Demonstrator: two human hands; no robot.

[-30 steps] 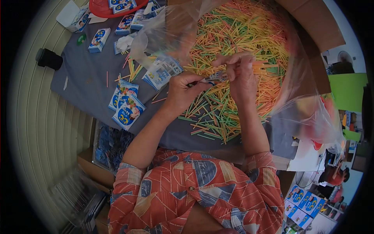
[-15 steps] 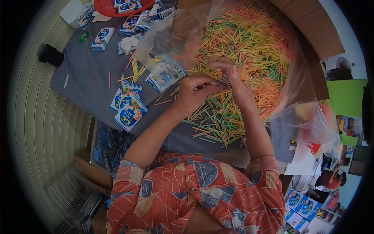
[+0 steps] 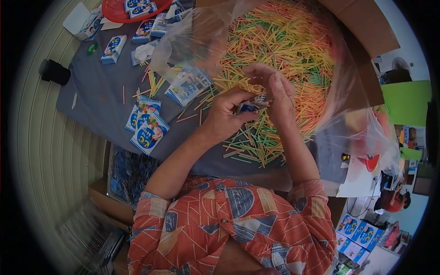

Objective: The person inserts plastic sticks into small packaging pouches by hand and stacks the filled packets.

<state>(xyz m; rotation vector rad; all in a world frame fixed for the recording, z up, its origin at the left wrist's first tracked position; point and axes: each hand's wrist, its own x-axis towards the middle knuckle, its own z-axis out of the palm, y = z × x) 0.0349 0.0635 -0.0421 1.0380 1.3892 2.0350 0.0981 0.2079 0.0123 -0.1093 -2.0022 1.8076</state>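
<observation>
A small blue-and-white packet (image 3: 251,106) is pinched between the thumb and fingers of my left hand (image 3: 222,115). My right hand (image 3: 281,100) is cupped just beside the packet's end, fingers curved and apart; whether it touches the packet I cannot tell. Both hands are over a large heap of thin coloured sticks (image 3: 279,43), yellow, green, orange and pink. Left of my left hand lies a packet with its printed back up (image 3: 189,85). Farther left, several blue-and-white packets (image 3: 150,132) overlap on the grey cloth (image 3: 98,98).
A clear plastic liner (image 3: 183,46) and cardboard flaps (image 3: 362,23) surround the heap. At the upper left are a red basket (image 3: 114,17) with packets, a small upright box (image 3: 113,49) and a black cylinder (image 3: 55,72). Another person (image 3: 395,201) is at far right.
My left hand has turned the packet so more of its blue-and-white side shows. My right hand's fingers have opened slightly away from it. The whole view has shifted a little.
</observation>
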